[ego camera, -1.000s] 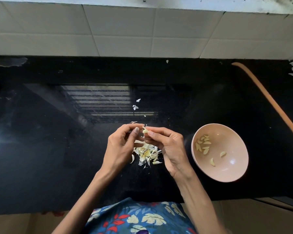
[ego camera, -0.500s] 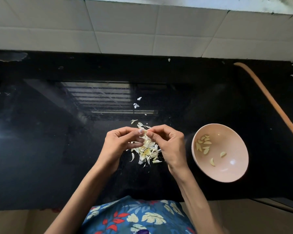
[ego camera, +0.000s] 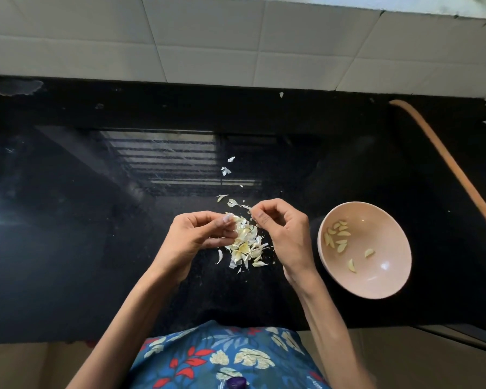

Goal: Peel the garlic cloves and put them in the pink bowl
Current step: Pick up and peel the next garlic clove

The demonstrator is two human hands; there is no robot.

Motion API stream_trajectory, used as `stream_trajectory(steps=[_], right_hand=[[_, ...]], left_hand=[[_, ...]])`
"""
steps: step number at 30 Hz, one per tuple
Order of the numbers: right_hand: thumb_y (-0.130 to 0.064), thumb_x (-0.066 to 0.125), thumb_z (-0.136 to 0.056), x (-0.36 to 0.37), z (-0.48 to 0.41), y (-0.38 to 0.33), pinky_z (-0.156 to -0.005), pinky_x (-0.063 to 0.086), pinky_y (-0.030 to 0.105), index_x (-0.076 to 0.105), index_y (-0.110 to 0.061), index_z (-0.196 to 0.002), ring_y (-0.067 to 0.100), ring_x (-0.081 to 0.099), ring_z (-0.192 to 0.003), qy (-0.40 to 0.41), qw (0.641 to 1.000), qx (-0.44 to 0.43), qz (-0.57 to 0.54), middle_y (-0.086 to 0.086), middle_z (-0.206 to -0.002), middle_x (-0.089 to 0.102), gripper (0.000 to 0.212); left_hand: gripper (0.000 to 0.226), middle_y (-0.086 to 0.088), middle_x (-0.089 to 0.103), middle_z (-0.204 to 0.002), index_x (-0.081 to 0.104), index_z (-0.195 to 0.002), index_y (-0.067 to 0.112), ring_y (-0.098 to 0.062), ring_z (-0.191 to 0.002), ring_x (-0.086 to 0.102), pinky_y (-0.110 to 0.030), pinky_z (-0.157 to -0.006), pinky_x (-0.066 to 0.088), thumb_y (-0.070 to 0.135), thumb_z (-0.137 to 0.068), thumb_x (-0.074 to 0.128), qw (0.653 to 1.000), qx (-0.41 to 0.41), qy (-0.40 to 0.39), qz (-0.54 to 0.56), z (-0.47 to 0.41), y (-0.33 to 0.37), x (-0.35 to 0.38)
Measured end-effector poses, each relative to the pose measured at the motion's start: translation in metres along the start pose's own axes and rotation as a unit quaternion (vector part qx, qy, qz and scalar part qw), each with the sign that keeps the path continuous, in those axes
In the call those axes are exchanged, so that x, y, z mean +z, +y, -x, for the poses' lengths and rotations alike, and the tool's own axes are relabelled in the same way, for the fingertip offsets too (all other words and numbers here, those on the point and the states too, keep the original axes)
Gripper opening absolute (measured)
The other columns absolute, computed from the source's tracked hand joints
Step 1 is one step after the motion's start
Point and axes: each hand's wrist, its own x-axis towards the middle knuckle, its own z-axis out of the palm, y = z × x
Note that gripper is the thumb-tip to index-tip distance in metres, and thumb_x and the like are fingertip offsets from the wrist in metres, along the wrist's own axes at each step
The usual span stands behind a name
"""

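Left hand [ego camera: 199, 234] pinches a barely visible clove [ego camera: 234, 219], right hand [ego camera: 284, 234] pinches skin [ego camera: 246, 206]; a slip could lose it among the peels [ego camera: 246, 248] on the desk [ego camera: 96, 248].

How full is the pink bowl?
Barely filled: the pink bowl holds only a few peeled cloves, and most of its inside is bare.

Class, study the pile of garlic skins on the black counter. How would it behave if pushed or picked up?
Probably very light: the pile of garlic skins is thin, curled flakes, and stray flakes lie apart up the counter, so a push would likely scatter it. Likely floppy and brittle, since the pieces look papery and torn.
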Motion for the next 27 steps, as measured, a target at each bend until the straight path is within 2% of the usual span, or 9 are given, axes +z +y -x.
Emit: stream_trajectory(steps=[3,5,7,10,13,20,23,25,27], right_hand=[[-0.014,0.075,-0.088,-0.002,0.004,-0.007,-0.077,0.058,0.028,0.079,-0.015,-0.091,0.01,0.071,-0.083,-0.038,0.998,-0.034,0.023,-0.003,-0.086,0.076,0.006],[-0.011,0.077,-0.085,0.0,0.008,-0.008,-0.071,0.055,0.021,0.08,-0.015,-0.089,0.008,0.071,-0.08,-0.028,0.988,-0.114,0.102,-0.006,-0.086,0.076,0.006],[-0.009,0.076,-0.083,0.004,0.01,-0.004,-0.067,0.055,0.023,0.079,-0.013,-0.084,0.007,0.069,-0.074,-0.001,0.962,-0.206,0.178,-0.005,-0.082,0.075,0.005],[-0.008,0.073,-0.081,0.01,0.008,0.003,-0.064,0.053,0.029,0.074,-0.011,-0.077,0.012,0.063,-0.067,0.049,0.925,-0.283,0.248,-0.003,-0.075,0.07,0.006],[-0.006,0.07,-0.081,0.014,0.007,0.005,-0.064,0.049,0.031,0.068,-0.01,-0.076,0.016,0.057,-0.067,0.064,0.907,-0.299,0.29,-0.001,-0.073,0.065,0.007],[-0.005,0.064,-0.088,0.01,0.005,0.007,-0.067,0.048,0.034,0.066,-0.005,-0.084,0.022,0.055,-0.071,0.006,0.885,-0.332,0.328,0.004,-0.078,0.063,0.005],[-0.005,0.063,-0.09,0.01,0.004,0.008,-0.066,0.048,0.033,0.065,-0.005,-0.083,0.02,0.053,-0.071,0.008,0.869,-0.349,0.35,0.004,-0.078,0.062,0.007],[-0.004,0.064,-0.09,0.011,0.004,0.007,-0.066,0.047,0.029,0.065,-0.005,-0.084,0.019,0.052,-0.071,0.027,0.872,-0.342,0.348,0.004,-0.078,0.061,0.006],[-0.002,0.064,-0.089,0.011,0.003,0.005,-0.067,0.046,0.025,0.066,-0.006,-0.085,0.018,0.053,-0.073,0.053,0.897,-0.31,0.311,0.002,-0.08,0.062,0.006]], left_hand=[[0.027,-0.014,0.074,-0.078,0.074,-0.082,0.001,-0.021,-0.073,0.074,-0.026,-0.069,0.061,0.026,-0.071,0.074,1.0,0.003,0.011,0.003,-0.001,0.001,0.001],[0.028,-0.016,0.074,-0.079,0.075,-0.082,0.001,-0.021,-0.074,0.074,-0.026,-0.069,0.061,0.026,-0.071,0.074,1.0,0.005,0.02,0.006,-0.001,0.001,0.001],[0.026,-0.018,0.074,-0.079,0.075,-0.081,0.001,-0.022,-0.073,0.074,-0.026,-0.068,0.061,0.026,-0.071,0.074,1.0,0.007,0.025,0.007,-0.001,0.001,0.001],[0.027,-0.018,0.074,-0.08,0.075,-0.081,0.0,-0.021,-0.073,0.074,-0.026,-0.068,0.061,0.025,-0.072,0.074,1.0,0.008,0.021,-0.001,0.0,-0.001,0.002],[0.034,-0.022,0.074,-0.086,0.073,-0.086,-0.005,-0.022,-0.075,0.074,-0.026,-0.069,0.061,0.027,-0.073,0.074,1.0,0.009,0.012,-0.014,0.001,-0.002,0.002],[0.034,-0.021,0.073,-0.083,0.073,-0.088,-0.005,-0.021,-0.075,0.073,-0.027,-0.071,0.061,0.026,-0.074,0.073,1.0,0.005,0.005,-0.023,0.0,-0.001,-0.002],[0.034,-0.022,0.073,-0.083,0.073,-0.088,-0.005,-0.022,-0.076,0.073,-0.027,-0.071,0.061,0.026,-0.075,0.073,1.0,0.003,0.002,-0.028,0.001,0.0,-0.002],[0.031,-0.021,0.073,-0.082,0.074,-0.085,-0.002,-0.022,-0.077,0.073,-0.027,-0.072,0.061,0.027,-0.074,0.073,1.0,0.004,-0.001,-0.031,0.001,0.001,-0.001],[0.025,-0.019,0.074,-0.08,0.075,-0.081,0.002,-0.022,-0.076,0.073,-0.027,-0.072,0.061,0.026,-0.073,0.073,0.999,0.004,-0.008,-0.032,0.003,0.003,-0.002]])
